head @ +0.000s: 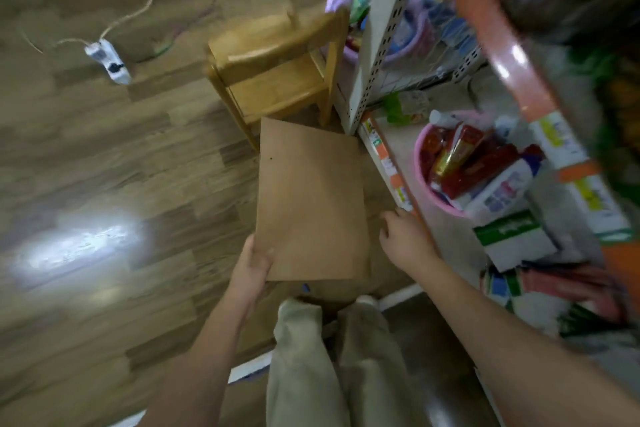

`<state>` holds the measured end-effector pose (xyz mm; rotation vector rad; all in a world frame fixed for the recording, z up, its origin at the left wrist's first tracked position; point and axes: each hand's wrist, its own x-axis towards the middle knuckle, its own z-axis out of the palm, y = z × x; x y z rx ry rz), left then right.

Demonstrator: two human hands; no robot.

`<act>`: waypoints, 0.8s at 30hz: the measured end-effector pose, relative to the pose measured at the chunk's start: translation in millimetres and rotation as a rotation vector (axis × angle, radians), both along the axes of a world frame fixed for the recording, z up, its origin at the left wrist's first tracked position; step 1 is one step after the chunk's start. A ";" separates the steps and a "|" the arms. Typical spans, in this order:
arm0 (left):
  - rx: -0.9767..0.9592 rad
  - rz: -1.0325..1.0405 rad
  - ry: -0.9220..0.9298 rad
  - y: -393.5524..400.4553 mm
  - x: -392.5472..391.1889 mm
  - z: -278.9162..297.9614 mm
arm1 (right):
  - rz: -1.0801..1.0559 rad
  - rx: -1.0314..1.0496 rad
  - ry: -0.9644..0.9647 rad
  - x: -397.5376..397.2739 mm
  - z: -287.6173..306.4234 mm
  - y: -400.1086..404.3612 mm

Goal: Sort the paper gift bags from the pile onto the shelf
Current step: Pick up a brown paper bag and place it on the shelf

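Nearest the camera, two legs in pale trousers [329, 357] are seen from above, with both bare forearms reaching forward past them. A flat brown paper gift bag [310, 201] is held out over the wooden floor [121, 156], in front of a small wooden chair [277, 62] and just left of the shelf [398, 163] edge. Its near left corner is pinched by the left hand [251, 270], thumb on top and fingers underneath. The right hand [403, 239] is seen at the shelf's front lip, close to the bag's right edge, with fingers loosely curled and nothing held; whether it touches the bag cannot be told.

The bag is judged light and thin, stiff enough when folded to stay flat from one corner, yet easily creased or torn if squeezed hard. A hold along a folded edge or near corner is judged best, with the second hand supporting the opposite edge. No handles are visible.

The bag's long axis runs away from the person, towards the chair, leaning slightly left at the far end. Its broad face is turned up. Which end is the mouth cannot be told, as the picture is blurred
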<state>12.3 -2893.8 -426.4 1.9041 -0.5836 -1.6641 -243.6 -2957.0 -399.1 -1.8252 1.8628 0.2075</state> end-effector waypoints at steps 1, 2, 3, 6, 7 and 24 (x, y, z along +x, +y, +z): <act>-0.012 -0.015 -0.002 7.5 4.5 30.8 | 0.002 -0.041 -0.009 3.8 32.8 1.9; -0.017 -0.037 -0.023 13.9 9.6 60.3 | -0.001 -0.078 -0.018 7.6 65.6 2.9; -0.031 -0.059 -0.057 17.2 12.1 93.8 | -0.004 -0.118 -0.036 10.9 96.9 2.5; -0.158 -0.035 -0.132 17.0 20.7 183.2 | -0.022 -0.276 -0.142 17.7 188.3 -4.3; -0.232 -0.015 -0.126 15.3 21.6 209.4 | -0.015 -0.311 -0.173 18.7 216.8 -5.7; -0.798 -0.146 0.290 -110.2 -57.9 419.9 | -0.431 -0.890 -0.028 -123.7 499.5 -1.2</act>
